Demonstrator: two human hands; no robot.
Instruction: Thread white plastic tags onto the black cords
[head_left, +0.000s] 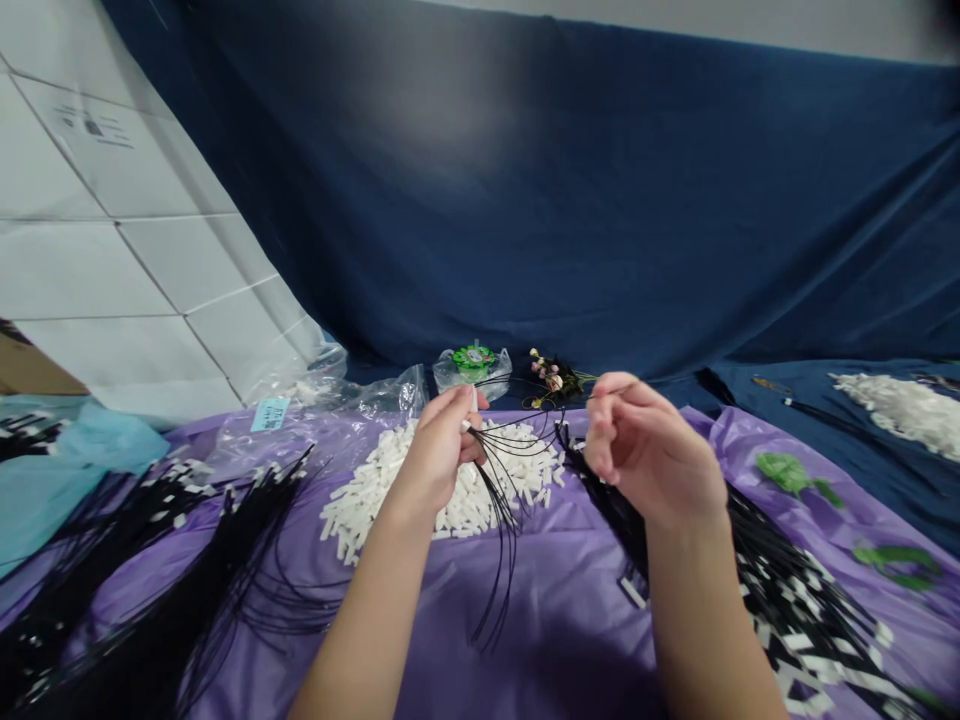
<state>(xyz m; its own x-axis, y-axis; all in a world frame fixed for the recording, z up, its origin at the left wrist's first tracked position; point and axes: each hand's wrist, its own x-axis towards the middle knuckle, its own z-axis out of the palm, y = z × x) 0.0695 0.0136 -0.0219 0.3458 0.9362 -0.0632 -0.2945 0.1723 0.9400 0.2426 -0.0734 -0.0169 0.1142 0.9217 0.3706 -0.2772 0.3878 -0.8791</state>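
My left hand (444,440) is closed over the middle of the purple sheet. Its thumb and fingers pinch a small white plastic piece (473,400), and a bunch of thin black cords (501,500) fans out and droops from it. To the right, at the same height, my right hand (637,440) has thumb and forefinger pinched together. A thin black cord seems to run from the left hand to these fingertips; its end is hidden. Behind and below my left hand spreads a heap of small white pieces (465,500).
Bundles of black cords with white tags lie at left (195,580) and right (787,580) on the purple sheet (480,620). Clear plastic bags (375,395), a green round item (474,357) and small flowers (553,378) sit before the dark blue curtain (525,200).
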